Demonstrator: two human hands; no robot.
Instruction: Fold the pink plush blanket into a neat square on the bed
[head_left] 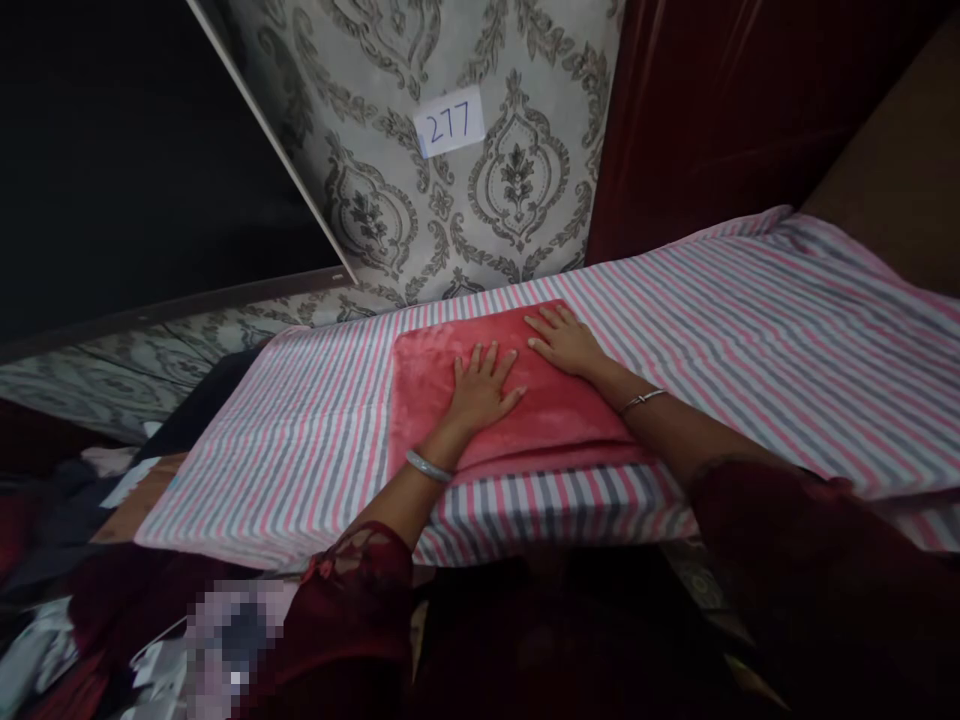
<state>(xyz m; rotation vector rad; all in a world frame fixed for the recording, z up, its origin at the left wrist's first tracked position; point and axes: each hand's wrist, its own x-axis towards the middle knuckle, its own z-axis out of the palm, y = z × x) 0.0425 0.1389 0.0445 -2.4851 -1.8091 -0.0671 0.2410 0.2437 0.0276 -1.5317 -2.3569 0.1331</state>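
A plush coral-red cloth [442,440], roughly rectangular and apparently folded, lies flat near the front edge of a striped sheet [300,420]. On its left-middle part rests my left hand [481,392], palm down with the fingers spread. My right hand [566,342] presses flat on the cloth's far right corner, its fingers apart too. Neither hand grips anything. The near edge of the cloth shows a crease or fold along the right side.
Behind the sheet stands a patterned wall [517,180] with a paper label [450,120] reading 277. A large dark screen [150,150] is at the left, a dark red panel [690,120] at the right. Clothes [112,610] lie heaped at lower left.
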